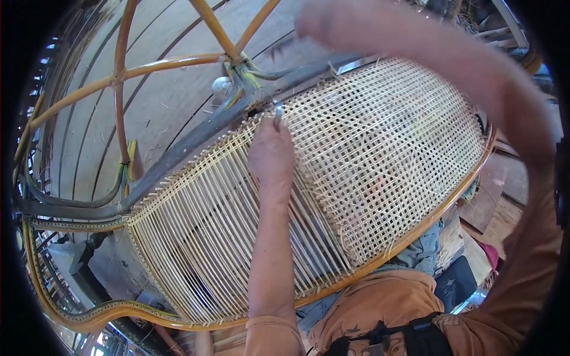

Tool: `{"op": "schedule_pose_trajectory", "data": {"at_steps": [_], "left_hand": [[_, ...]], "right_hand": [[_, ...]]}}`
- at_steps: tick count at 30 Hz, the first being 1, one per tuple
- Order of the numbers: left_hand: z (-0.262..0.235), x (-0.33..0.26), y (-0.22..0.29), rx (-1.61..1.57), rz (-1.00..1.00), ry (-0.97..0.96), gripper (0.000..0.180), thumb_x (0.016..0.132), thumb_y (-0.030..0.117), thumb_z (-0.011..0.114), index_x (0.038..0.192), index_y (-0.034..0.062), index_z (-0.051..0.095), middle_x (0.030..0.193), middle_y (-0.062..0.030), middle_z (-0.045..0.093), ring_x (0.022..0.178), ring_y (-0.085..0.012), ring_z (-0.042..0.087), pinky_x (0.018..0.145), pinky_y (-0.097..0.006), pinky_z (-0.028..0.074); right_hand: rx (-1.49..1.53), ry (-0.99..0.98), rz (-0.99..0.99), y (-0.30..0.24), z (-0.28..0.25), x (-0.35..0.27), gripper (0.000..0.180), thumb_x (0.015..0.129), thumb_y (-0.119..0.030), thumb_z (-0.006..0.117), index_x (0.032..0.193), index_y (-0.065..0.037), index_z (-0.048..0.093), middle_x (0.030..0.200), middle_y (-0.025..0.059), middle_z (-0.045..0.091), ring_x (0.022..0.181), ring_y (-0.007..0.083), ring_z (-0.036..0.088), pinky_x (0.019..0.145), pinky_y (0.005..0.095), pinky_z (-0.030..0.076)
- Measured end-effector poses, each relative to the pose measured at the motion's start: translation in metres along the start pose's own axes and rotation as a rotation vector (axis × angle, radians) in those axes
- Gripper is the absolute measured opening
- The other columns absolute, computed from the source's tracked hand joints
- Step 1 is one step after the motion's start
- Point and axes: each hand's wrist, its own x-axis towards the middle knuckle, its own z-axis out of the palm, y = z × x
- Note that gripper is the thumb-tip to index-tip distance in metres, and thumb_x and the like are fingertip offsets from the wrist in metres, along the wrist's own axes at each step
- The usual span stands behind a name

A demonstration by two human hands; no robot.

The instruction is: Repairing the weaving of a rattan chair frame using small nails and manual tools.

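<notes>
My left hand (271,148) is closed around a short shiny metal tool (278,111), its exact kind unclear. The fist rests at the far edge of a woven cane seat (380,160), beside the seat's dark rail (178,160). To the right of this hand the cane forms a close open-hole mesh; to its left, mostly single parallel strands (196,237) span the frame. My right hand (338,26) is raised over the far side of the seat, smeared by motion. Its fingers, and anything in them, cannot be made out.
Bent rattan poles (172,62) rise from the far rail, with a joint (240,74) close to my left hand. A curved, varnished rattan rim (415,228) borders the near side. Behind lies a plank floor (160,113) with a pale round object (222,88).
</notes>
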Motion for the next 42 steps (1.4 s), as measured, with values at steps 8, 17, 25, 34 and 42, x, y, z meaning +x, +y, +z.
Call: {"op": "schedule_pose_trajectory", "data": {"at_steps": [8, 17, 25, 34, 42], "left_hand": [[-0.027, 0.024, -0.012, 0.029, 0.040, 0.045, 0.028, 0.086, 0.031, 0.054, 0.089, 0.0032, 0.059, 0.085, -0.0208, 0.063, 0.082, -0.0393, 0.061, 0.071, -0.050, 0.046], [-0.037, 0.030, 0.001, 0.002, 0.184, 0.165, 0.031, 0.081, 0.027, 0.063, 0.104, 0.0071, 0.056, 0.106, -0.0191, 0.057, 0.096, -0.0367, 0.058, 0.079, -0.047, 0.047], [-0.014, 0.054, 0.019, 0.471, 0.356, -0.023, 0.038, 0.080, 0.029, 0.063, 0.114, 0.0132, 0.055, 0.122, -0.0137, 0.049, 0.100, -0.0335, 0.058, 0.081, -0.044, 0.049], [-0.013, 0.082, 0.005, 0.641, 0.238, -0.292, 0.033, 0.084, 0.031, 0.052, 0.105, 0.0076, 0.061, 0.102, -0.0192, 0.062, 0.096, -0.0360, 0.059, 0.081, -0.046, 0.047], [-0.019, 0.086, 0.025, 0.727, 0.204, -0.373, 0.033, 0.081, 0.030, 0.053, 0.098, 0.0036, 0.064, 0.099, -0.0219, 0.063, 0.094, -0.0377, 0.060, 0.081, -0.047, 0.046]], "right_hand": [[0.305, -0.564, 0.816, -0.041, -0.130, -0.071, 0.018, 0.086, -0.021, 0.049, 0.090, -0.006, 0.058, 0.081, 0.0142, 0.062, 0.068, 0.0310, 0.062, 0.060, 0.0438, 0.048], [0.866, -0.808, 1.689, -0.343, -0.205, -0.319, 0.021, 0.085, -0.022, 0.056, 0.087, -0.002, 0.055, 0.080, 0.0232, 0.058, 0.080, 0.0425, 0.056, 0.069, 0.0479, 0.044], [0.916, -0.478, 2.213, -0.539, -0.221, -0.349, 0.015, 0.083, -0.013, 0.057, 0.089, 0.001, 0.052, 0.080, 0.0247, 0.055, 0.081, 0.0444, 0.054, 0.067, 0.0442, 0.043], [0.945, -0.582, 2.261, -0.566, -0.207, -0.348, 0.014, 0.082, -0.009, 0.056, 0.090, 0.001, 0.052, 0.082, 0.0242, 0.056, 0.081, 0.0438, 0.055, 0.067, 0.0443, 0.043], [0.899, -0.585, 2.275, -0.560, -0.204, -0.345, 0.017, 0.080, -0.007, 0.057, 0.094, 0.001, 0.053, 0.086, 0.0234, 0.056, 0.082, 0.0430, 0.055, 0.069, 0.0439, 0.044]]}}
